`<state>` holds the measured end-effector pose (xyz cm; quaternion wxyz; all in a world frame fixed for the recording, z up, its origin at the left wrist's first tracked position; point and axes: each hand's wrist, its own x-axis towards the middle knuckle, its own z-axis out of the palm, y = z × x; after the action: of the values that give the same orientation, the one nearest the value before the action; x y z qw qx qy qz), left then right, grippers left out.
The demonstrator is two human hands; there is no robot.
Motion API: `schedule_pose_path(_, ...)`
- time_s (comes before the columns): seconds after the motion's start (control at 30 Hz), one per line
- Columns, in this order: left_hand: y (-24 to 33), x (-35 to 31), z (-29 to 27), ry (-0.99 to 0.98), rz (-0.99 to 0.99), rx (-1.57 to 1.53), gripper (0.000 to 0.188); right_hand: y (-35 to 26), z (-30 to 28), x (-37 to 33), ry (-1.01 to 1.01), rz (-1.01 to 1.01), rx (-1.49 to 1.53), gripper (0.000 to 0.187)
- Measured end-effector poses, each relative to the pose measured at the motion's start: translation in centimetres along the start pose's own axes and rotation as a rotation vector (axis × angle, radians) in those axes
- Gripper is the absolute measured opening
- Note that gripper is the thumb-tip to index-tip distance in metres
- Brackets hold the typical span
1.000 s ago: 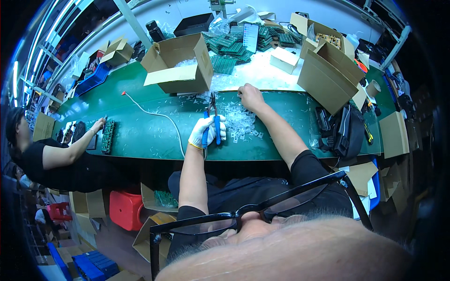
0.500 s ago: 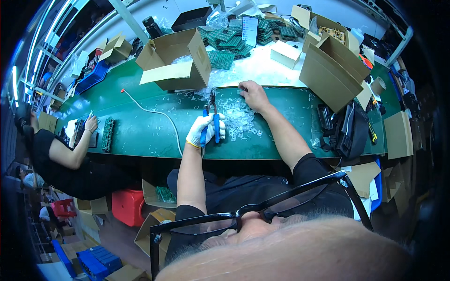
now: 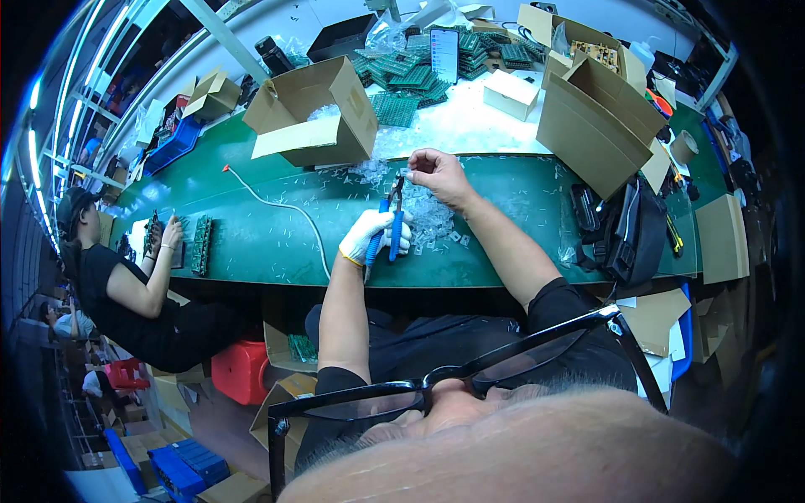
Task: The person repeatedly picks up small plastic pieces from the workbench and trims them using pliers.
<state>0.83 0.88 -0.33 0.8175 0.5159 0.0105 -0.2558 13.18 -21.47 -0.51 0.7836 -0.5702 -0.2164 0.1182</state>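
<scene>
My left hand (image 3: 374, 235), in a white glove, grips blue-handled pliers (image 3: 387, 226) whose dark jaws point up the green bench. My bare right hand (image 3: 438, 173) is closed just beyond the jaw tips, pinching a small part that is too small to make out. Both hands hover over a scatter of small clear plastic pieces (image 3: 432, 220) lying on the green table top (image 3: 277, 239).
An open cardboard box (image 3: 312, 113) stands behind my left hand and a larger one (image 3: 597, 117) at the right. Green circuit boards (image 3: 402, 80) are stacked at the back. A white cable (image 3: 285, 205) crosses the bench. A black bag (image 3: 625, 226) lies right; a seated person (image 3: 126, 285) works at left.
My hands have stayed in nearly the same spot over the clear pieces. The person at the left has shifted an arm along the boards there.
</scene>
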Motion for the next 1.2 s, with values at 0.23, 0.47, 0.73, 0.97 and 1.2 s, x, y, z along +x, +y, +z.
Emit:
schedule_pose_path(0.23, -0.4, 0.3, -0.4, -0.003, 0.009, -0.015, 0.069, 0.4, -0.2, 0.0, 0.021, 0.007, -0.035, 0.024)
schedule_pose_path(0.47, -0.2, 0.4, -0.2, 0.000, -0.021, -0.007, 0.066, -0.2, -0.1, -0.1, 0.028, 0.012, -0.113, 0.021)
schedule_pose_path(0.73, 0.0, 0.1, -0.4, 0.023, -0.028, -0.030, 0.061, -0.1, 1.0, -0.2, 0.106, -0.003, -0.154, 0.018)
schedule_pose_path(0.97, -0.1, 0.3, 0.1, -0.012, -0.038, -0.006, 0.057, 0.1, 0.4, -0.6, 0.177, -0.047, -0.207, 0.016)
schedule_pose_path(1.2, 0.8, -1.5, 0.8, 0.096, -0.033, 0.119, 0.049, 0.4, 0.8, -0.3, 0.138, 0.023, -0.114, 0.020)
